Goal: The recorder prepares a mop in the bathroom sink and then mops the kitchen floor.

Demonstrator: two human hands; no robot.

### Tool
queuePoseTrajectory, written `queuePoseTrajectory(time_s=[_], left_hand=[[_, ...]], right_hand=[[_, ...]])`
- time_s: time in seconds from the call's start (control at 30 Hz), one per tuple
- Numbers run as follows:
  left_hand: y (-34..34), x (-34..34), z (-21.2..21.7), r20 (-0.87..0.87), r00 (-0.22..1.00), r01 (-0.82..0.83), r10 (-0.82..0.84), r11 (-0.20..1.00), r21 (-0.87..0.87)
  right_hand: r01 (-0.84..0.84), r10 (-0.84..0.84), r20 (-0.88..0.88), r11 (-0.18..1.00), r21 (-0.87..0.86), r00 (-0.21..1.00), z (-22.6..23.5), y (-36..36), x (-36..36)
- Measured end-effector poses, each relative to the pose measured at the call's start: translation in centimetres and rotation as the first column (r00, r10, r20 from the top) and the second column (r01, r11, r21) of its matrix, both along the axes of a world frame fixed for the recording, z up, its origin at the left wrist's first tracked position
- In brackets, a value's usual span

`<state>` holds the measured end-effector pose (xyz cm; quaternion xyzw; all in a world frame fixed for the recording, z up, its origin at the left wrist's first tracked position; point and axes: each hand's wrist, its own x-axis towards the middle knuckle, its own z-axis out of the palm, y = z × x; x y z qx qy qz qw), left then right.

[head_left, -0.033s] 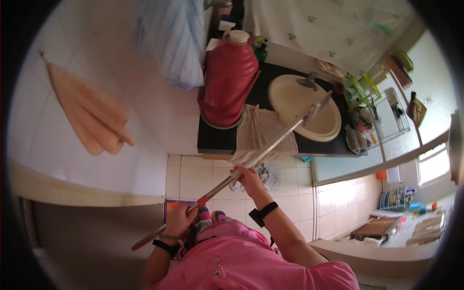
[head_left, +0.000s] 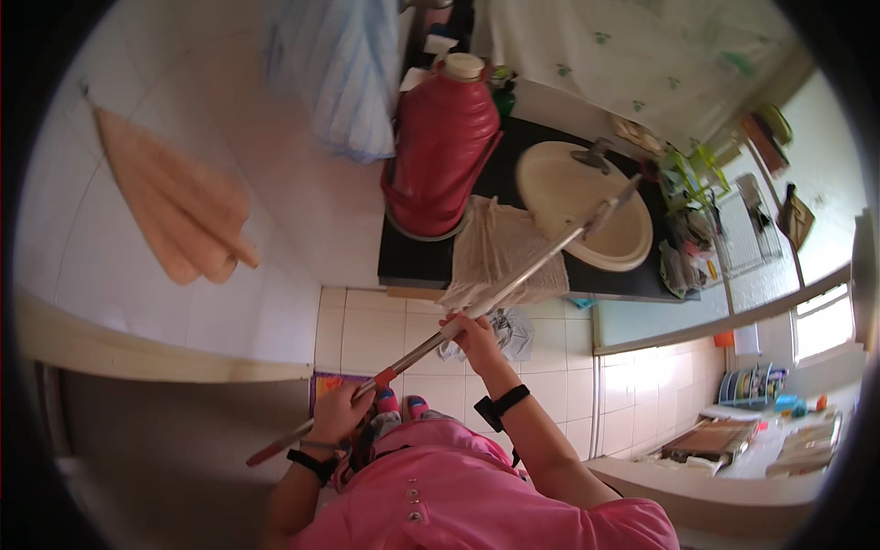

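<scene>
"Where's my metal pole [head_left: 417, 354]?"
"Slanting over cloth [head_left: 486, 243] and washbasin [head_left: 555, 181], fingers [head_left: 456, 321] of left hand [head_left: 338, 412] and right hand [head_left: 476, 339] wrapped round it."
"What crowds me?"
"Red thermos flask [head_left: 442, 137] on the desk [head_left: 415, 266]; tap [head_left: 591, 158] near the pole's tip."

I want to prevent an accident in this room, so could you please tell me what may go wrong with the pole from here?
The pole's far end appears over the sink, near the tap, so it might knock the tap. Its shaft crosses in front of the cloth that hangs over the counter's edge; it could snag and drag this down. A sideways swing might also tip the red flask standing nearby.
</scene>
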<state>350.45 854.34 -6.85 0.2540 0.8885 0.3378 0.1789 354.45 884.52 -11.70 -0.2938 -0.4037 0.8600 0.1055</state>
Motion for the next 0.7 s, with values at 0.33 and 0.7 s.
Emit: queuePoseTrajectory(time_s=[0.33, 0.7], left_hand=[[-0.5, 3.7, -2.4, -0.06, 0.998, 0.011, -0.01, 1.0, 0.017], [-3.7, 6.2, -2.6, -0.036, 0.999, 0.0, -0.006, 0.986, -0.165]], right_hand=[[-0.15, 0.133, -0.117, 0.976, -0.156, 0.984, -4.2, 2.9, 3.5], [-0.102, 0.108, 0.047, 0.987, -0.125, 0.993, -5.9, 3.4, 4.8]])
